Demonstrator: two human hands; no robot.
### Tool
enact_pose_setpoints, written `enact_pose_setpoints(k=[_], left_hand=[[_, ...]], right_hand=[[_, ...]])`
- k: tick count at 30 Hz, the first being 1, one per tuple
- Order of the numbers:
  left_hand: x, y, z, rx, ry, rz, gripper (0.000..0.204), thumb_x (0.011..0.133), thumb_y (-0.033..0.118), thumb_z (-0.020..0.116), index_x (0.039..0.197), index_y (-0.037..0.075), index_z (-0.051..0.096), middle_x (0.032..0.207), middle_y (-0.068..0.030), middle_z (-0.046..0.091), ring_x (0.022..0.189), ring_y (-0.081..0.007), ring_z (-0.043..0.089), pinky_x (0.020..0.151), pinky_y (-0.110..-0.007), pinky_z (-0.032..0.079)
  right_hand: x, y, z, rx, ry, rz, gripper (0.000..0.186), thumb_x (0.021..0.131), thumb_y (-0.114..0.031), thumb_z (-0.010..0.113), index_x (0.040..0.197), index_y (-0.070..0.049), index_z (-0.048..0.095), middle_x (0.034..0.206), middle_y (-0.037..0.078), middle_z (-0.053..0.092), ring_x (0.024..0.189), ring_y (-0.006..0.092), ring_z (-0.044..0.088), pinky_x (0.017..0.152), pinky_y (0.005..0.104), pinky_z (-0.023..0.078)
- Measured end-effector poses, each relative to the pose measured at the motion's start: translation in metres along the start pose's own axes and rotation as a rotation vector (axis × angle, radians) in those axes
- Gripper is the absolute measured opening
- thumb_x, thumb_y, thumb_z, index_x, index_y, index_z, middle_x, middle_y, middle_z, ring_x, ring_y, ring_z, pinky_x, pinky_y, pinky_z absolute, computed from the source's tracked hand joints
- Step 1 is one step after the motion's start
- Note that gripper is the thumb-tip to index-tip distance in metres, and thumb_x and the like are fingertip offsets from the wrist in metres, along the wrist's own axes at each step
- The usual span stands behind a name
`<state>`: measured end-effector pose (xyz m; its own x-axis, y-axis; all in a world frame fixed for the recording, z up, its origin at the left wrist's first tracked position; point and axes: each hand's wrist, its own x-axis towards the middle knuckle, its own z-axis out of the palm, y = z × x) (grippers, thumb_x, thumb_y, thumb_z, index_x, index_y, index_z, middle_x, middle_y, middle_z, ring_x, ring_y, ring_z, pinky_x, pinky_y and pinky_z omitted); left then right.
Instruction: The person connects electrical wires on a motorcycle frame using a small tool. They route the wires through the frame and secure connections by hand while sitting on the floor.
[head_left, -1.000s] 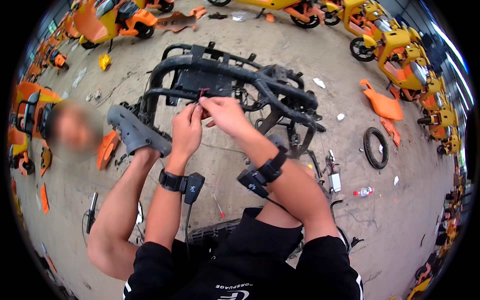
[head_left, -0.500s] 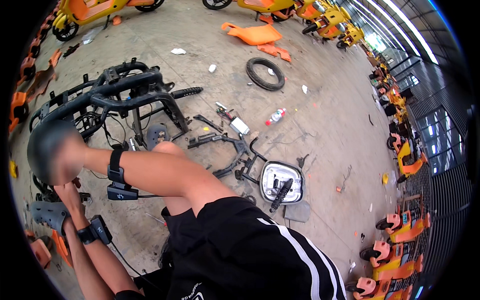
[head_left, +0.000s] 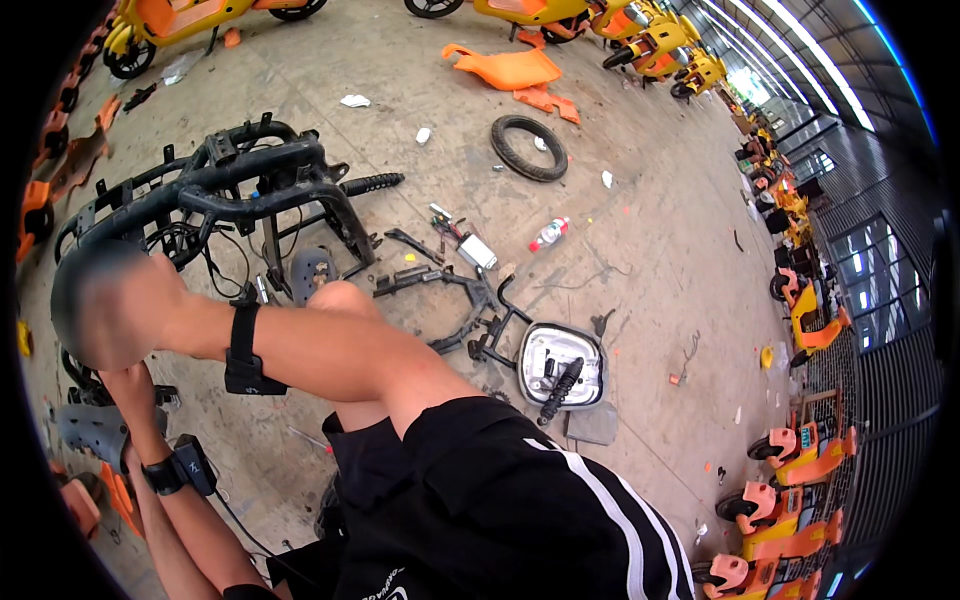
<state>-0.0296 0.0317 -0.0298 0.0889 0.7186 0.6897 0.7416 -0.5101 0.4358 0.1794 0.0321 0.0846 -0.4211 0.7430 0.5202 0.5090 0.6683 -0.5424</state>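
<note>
Your right hand has turned slightly, with your left hand just beside. Blur hides their fingers, so each grip's opening and hold cannot be told. Beyond, on the floor, the frame looks heavy, stiff; hold its thick tube.

A stained grey concrete floor, marked by thin joint lines and scattered litter, spreads across the middle. At two o'clock a dark roof carries long white light strips, and daylight glares through a bright opening beneath. A large paned window sits at three o'clock in a dark ribbed wall. Parked yellow-and-orange scooters line four o'clock; others stand toward one and eleven.
</note>
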Motion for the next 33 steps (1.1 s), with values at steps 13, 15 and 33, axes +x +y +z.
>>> enact_pose_setpoints(k=[13,15,33], left_hand=[[0.054,0.117,-0.014,-0.182,0.024,0.040,0.028,0.100,0.004,0.049,0.126,0.001,0.057,0.126,-0.0093,0.061,0.114,-0.0190,0.056,0.096,-0.030,0.042],[0.060,0.114,-0.021,-0.222,-0.001,0.075,0.024,0.098,0.003,0.052,0.120,0.001,0.061,0.119,-0.0105,0.063,0.112,-0.0213,0.058,0.098,-0.031,0.043],[0.089,0.121,-0.006,-0.200,-0.253,0.114,0.032,0.090,0.018,0.060,0.115,0.000,0.064,0.109,-0.0198,0.068,0.100,-0.0350,0.066,0.089,-0.036,0.051]], right_hand=[[0.004,0.032,0.050,-0.339,0.062,-0.046,0.012,0.079,-0.022,0.063,0.081,-0.011,0.066,0.073,0.009,0.069,0.070,0.0276,0.069,0.061,0.0390,0.049],[0.013,0.026,0.052,-0.298,-0.032,-0.049,0.006,0.078,-0.020,0.062,0.078,-0.015,0.066,0.072,0.007,0.068,0.068,0.0266,0.068,0.055,0.0410,0.048],[0.012,0.058,0.031,-0.389,-0.138,-0.426,0.012,0.077,-0.019,0.062,0.084,-0.010,0.067,0.092,0.012,0.068,0.089,0.0289,0.065,0.075,0.0417,0.052]])
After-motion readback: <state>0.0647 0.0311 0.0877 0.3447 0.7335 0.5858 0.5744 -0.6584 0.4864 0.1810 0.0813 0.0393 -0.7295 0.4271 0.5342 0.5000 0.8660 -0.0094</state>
